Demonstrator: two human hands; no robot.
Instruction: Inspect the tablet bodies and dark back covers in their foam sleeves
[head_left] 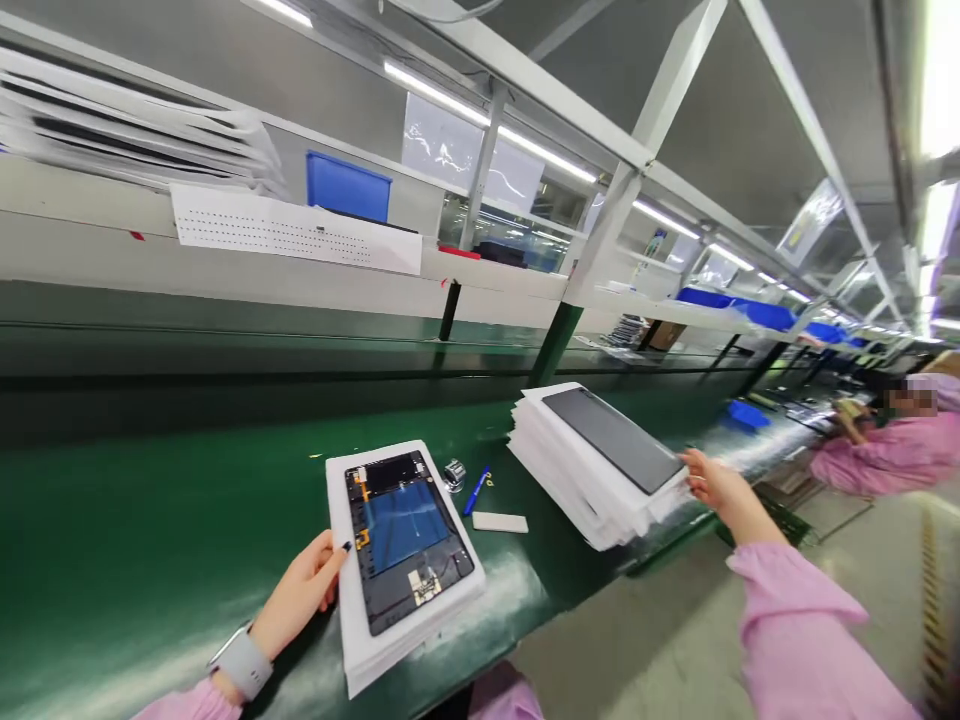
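Note:
My left hand (304, 592) rests against the left edge of a white foam tray (352, 630), fingers curled on its rim. In that tray lies an opened tablet (405, 535) with a blue battery and bare electronics showing. My right hand (712, 482) reaches out to the near corner of a dark grey tablet panel (613, 437). The panel lies on top of a stack of white foam trays (592, 495). The fingers touch the panel's edge; whether they grip it I cannot make out.
The green bench (150, 520) also carries a blue pen (476, 490), a small metal part (454, 473) and a white rectangular piece (499, 522). A shelf above holds a blue bin (348, 187). Another person in pink (889, 440) works at far right.

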